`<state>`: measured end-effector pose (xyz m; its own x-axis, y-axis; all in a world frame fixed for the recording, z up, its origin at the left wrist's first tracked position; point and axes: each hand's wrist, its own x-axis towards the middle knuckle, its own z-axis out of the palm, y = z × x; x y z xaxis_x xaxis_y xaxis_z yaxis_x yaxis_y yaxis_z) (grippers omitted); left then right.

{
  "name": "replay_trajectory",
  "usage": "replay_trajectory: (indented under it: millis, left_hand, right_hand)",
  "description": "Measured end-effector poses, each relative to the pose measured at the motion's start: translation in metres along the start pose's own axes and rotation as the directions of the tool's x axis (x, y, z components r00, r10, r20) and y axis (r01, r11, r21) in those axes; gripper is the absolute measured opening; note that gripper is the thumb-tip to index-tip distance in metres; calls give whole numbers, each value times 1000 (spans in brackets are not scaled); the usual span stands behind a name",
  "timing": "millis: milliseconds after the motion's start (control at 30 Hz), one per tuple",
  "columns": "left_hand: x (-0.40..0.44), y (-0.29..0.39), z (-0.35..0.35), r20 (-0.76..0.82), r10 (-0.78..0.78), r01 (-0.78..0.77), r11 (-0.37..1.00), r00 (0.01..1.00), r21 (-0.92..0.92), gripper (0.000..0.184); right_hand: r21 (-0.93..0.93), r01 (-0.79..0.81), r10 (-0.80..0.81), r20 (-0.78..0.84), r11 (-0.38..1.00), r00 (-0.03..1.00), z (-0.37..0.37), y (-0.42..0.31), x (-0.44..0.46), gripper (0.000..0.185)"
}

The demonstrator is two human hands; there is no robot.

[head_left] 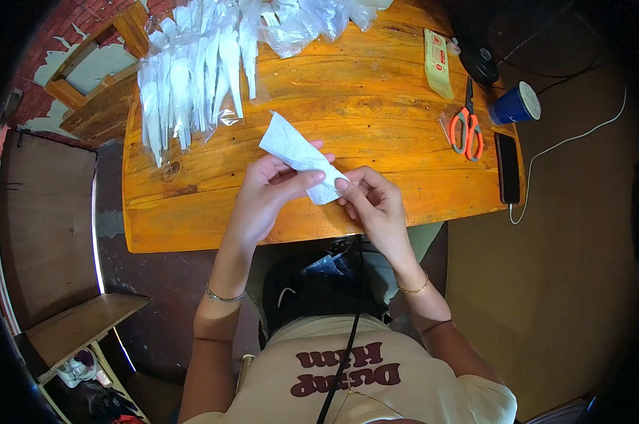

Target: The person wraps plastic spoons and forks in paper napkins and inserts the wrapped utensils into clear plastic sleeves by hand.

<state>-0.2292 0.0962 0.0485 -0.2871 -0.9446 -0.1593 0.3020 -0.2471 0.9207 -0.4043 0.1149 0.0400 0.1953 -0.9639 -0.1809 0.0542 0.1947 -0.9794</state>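
Note:
A folded white paper napkin (pixel 295 147) is held in the air over the near edge of the table, slanting from upper left to lower right. My left hand (pixel 277 182) is closed on its middle, thumb on top and fingers behind. At its lower right end, my right hand (pixel 371 198) pinches the napkin between thumb and fingers. Whether anything lies inside the folds is hidden. Beyond my left hand, several narrow clear plastic packets (pixel 182 85) with white contents lie side by side.
Crumpled clear plastic bags (pixel 298 28) lie at the back of the wooden table (pixel 319 92). On the right are orange-handled scissors (pixel 466 127), a yellow packet (pixel 437 63), a blue cup (pixel 510 106), a black round object (pixel 479 66) and a phone (pixel 507 168) with a white cable (pixel 567 145).

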Motion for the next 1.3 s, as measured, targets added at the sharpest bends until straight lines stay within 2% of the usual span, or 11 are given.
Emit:
replay_trajectory:
  millis: [33,167,267,467,667,867,967,1133,1200,1267,1300]
  left_hand:
    - [0,-3,-1,5,25,-25,998,1000,62,40]
    - [0,-7,-8,-19,-83,84,996,996,39,36]
    - [-1,-6,-8,-42,-131,132,991,991,20,29]
    - [0,-8,-6,-23,-114,113,993,993,-39,27]
    - [0,-10,-3,-2,-129,128,986,992,-111,30]
    - [1,-18,7,-81,-73,55,979,994,-198,30]
    - [1,-23,13,-137,-43,15,979,990,-201,30]
    - [4,-21,9,-169,-7,-33,971,986,-237,28]
    - [4,-11,5,-175,29,-65,977,984,-204,26]
    - [3,-3,-2,-176,75,-103,982,982,-157,26]
    - [3,-1,-5,-175,98,-123,983,980,-135,26]
  right_hand:
    - [-18,14,-14,-8,1000,1000,0,1,0,15]
    - [-86,53,-59,-61,995,996,3,1,-1,11]
    - [-282,280,-323,-120,918,939,3,8,4,11]
    - [-566,439,-571,-69,697,818,4,1,2,15]
    - [-671,477,-671,-41,568,740,2,5,-2,30]
    - [-748,580,-816,89,324,571,-4,9,1,40]
    - [-741,604,-829,116,295,547,-5,9,0,41]
    - [-696,639,-739,233,328,633,-13,1,-1,44]
    - [-700,609,-765,138,373,629,-31,-24,9,35]
    - [-848,433,-809,6,307,587,-75,-42,32,27]
    - [-857,273,-732,-162,437,661,-102,-50,40,23]
